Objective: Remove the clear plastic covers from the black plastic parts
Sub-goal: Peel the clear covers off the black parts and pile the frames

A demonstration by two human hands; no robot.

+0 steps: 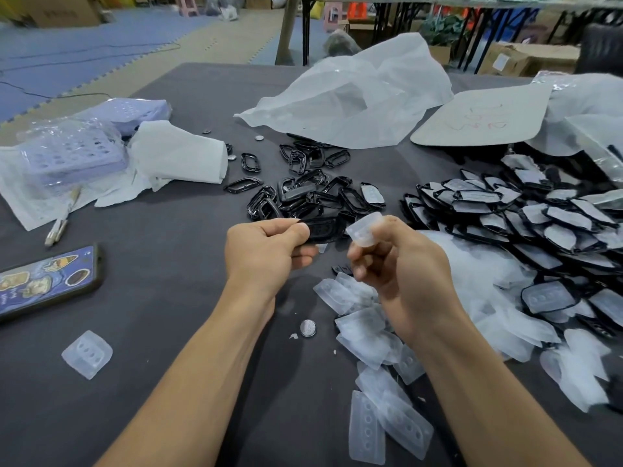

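— Over the middle of the surface [168, 332], raised a little: what have the hands got?

— Left hand [269, 244] pinches one black part [323, 230] by its left end, thumb on top, fingers curled beneath. Right hand [397, 264] pinches one clear cover [365, 229] between thumb and fingertips. The hands are close together, each clamped on its own piece.

— Cover off, then?

— Looks so. It sits just beside the part's right end and tilted up from it. The gap is narrow, so I cannot swear the last edge has let go.

— Which way does the part lie?

— Long axis runs left to right, pointing from one hand toward the other. Judgement: a pull straight apart along that line finishes it.

— And where does each piece go?

— Loose covers [371, 335] are heaped toward the near edge, directly under the right hand, so probably a short drop. Bare frames [303, 190] lie toward the far edge, just past the left hand.

— Next one to strip?

— Covered parts [539, 224] are heaped toward the right edge, nearer the right hand. Plenty left, so the task is well short of done.

— Anything else nearby?

— Phone [47, 281] at the left edge, well apart from the hands.
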